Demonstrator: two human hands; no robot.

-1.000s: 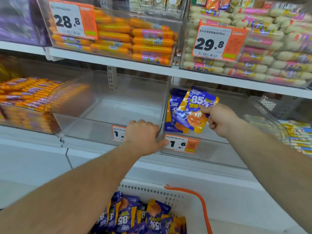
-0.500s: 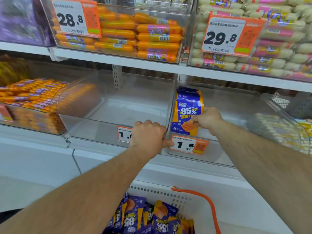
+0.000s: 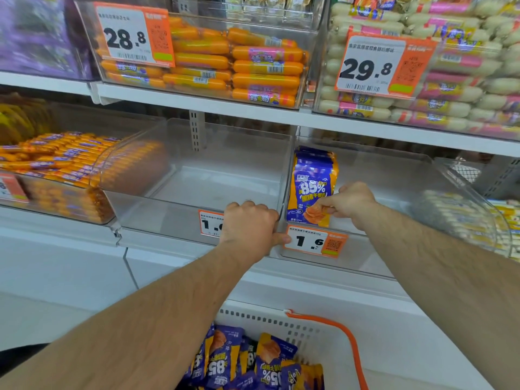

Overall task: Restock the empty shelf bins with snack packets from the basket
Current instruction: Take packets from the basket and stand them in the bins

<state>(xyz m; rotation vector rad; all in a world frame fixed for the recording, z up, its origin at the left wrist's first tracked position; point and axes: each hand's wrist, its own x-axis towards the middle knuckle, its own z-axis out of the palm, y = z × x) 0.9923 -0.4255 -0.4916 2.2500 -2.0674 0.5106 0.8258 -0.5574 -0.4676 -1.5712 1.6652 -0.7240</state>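
Observation:
Two clear plastic bins sit side by side on the middle shelf. The left bin (image 3: 197,178) holds nothing. In the right bin (image 3: 394,192), a row of purple and orange snack packets (image 3: 312,175) stands upright against its left wall. My right hand (image 3: 349,202) pinches the lower edge of the front packet. My left hand (image 3: 250,226) grips the front rim where the two bins meet, its fingers curled over the edge. A white basket (image 3: 318,330) with an orange handle sits below, with several of the same packets (image 3: 253,361) inside.
Orange sausage sticks (image 3: 53,161) fill the bin to the left. The upper shelf carries bins of orange sausages (image 3: 239,60) and white sausages (image 3: 464,88) with price tags 28.8 and 29.8. Price tags (image 3: 315,242) marked 1.6 hang on the bin fronts.
My right hand brought the tilted packets down and stood them upright against the right bin's left wall. My left hand stayed on the bin rim.

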